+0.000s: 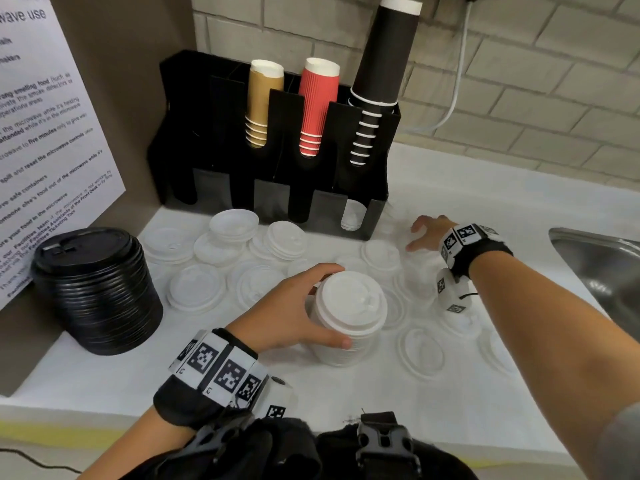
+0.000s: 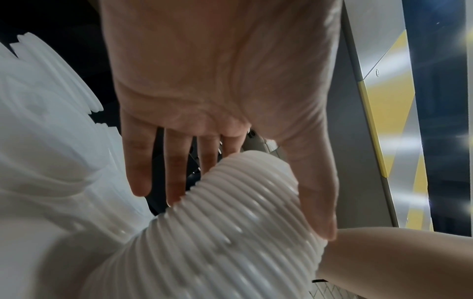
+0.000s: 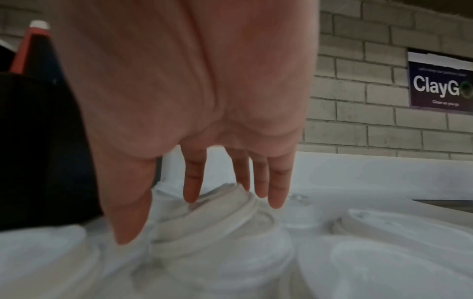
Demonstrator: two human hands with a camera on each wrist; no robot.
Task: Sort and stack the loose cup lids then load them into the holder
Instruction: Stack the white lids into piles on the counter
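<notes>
My left hand [image 1: 325, 306] grips a tall stack of white lids [image 1: 349, 327] standing mid-counter, thumb on the near side and fingers on the far side. The left wrist view shows the left hand [image 2: 235, 212] wrapped round the ribbed white stack [image 2: 217, 252]. My right hand [image 1: 417, 235] reaches over loose white lids [image 1: 381, 252] beside the black holder [image 1: 375, 209]. In the right wrist view the right hand [image 3: 194, 218] hangs with straight fingers [image 3: 190, 188] at a small pile of white lids [image 3: 212, 222], gripping nothing. A stack of black lids [image 1: 97, 289] stands at the left.
The holder carries tan cups [image 1: 261, 102], red cups [image 1: 317, 105] and black cups [image 1: 381, 67]; a few white lids [image 1: 351, 216] show in its lower right slot. Several white lids [image 1: 197, 287] lie scattered over the counter. A steel sink [image 1: 595, 258] is at the right, a printed notice [image 1: 52, 133] at the left.
</notes>
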